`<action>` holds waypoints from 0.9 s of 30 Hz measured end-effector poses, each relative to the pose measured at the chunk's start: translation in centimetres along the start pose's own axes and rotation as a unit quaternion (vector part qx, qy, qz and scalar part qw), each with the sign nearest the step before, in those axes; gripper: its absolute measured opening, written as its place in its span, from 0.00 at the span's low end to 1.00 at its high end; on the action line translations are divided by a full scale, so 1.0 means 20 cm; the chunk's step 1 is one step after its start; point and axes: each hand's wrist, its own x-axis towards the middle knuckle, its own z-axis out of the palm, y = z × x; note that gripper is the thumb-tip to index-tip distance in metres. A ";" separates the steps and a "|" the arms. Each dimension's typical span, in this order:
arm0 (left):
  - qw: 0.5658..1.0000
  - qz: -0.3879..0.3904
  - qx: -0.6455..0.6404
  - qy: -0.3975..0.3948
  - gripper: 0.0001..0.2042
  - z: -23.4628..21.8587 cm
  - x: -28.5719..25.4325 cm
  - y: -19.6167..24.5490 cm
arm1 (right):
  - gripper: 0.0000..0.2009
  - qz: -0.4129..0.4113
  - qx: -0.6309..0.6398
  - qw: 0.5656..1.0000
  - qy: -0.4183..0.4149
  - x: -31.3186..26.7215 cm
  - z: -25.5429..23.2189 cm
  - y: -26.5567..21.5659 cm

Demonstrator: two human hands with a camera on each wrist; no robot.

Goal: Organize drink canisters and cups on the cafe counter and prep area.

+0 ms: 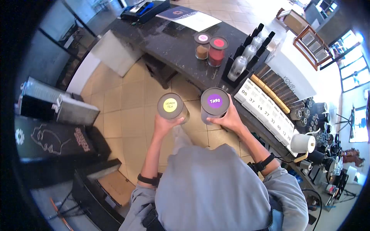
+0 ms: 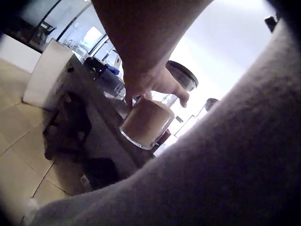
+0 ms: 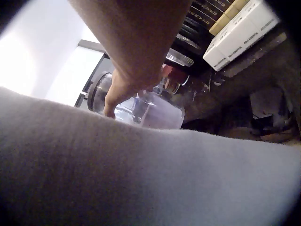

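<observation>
My left hand (image 1: 163, 124) grips a clear jar (image 1: 168, 111) with a dark lid and a yellow label reading "LEMON TEA". Tan powder (image 2: 147, 121) fills its lower part in the left wrist view, where the jar tilts and my thumb lies along its side. In my right hand (image 1: 232, 118) is a second lidded jar (image 1: 208, 114), its purple label reading "TARO". Pale lilac powder (image 3: 164, 115) shows through that jar's wall in the right wrist view. Both jars are held side by side in front of my body, above the tiled floor.
Ahead runs a dark counter (image 1: 173, 52) bearing a brown-powder jar (image 1: 201, 52) and a red-powder jar (image 1: 216, 57). To their right stand a black rack (image 1: 227, 69) of glass vessels and a white numbered box (image 1: 264, 111). A white kettle (image 1: 302, 143) sits further right.
</observation>
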 end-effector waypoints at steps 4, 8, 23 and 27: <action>0.999 0.018 -0.001 -0.045 0.31 -0.16 0.40 -0.07 | 0.51 0.018 -0.004 0.999 0.030 0.26 0.08 -0.04; 0.996 0.032 -0.048 -0.067 0.35 -0.28 0.75 -0.08 | 0.51 0.055 -0.015 0.995 0.083 0.50 0.17 -0.09; 0.983 0.017 0.016 -0.183 0.38 -0.20 1.61 -0.16 | 0.53 0.097 -0.022 0.979 0.181 0.89 0.22 0.13; 0.976 0.028 0.045 -0.210 0.38 -0.16 1.77 -0.17 | 0.54 0.087 -0.014 0.976 0.199 0.96 0.20 0.22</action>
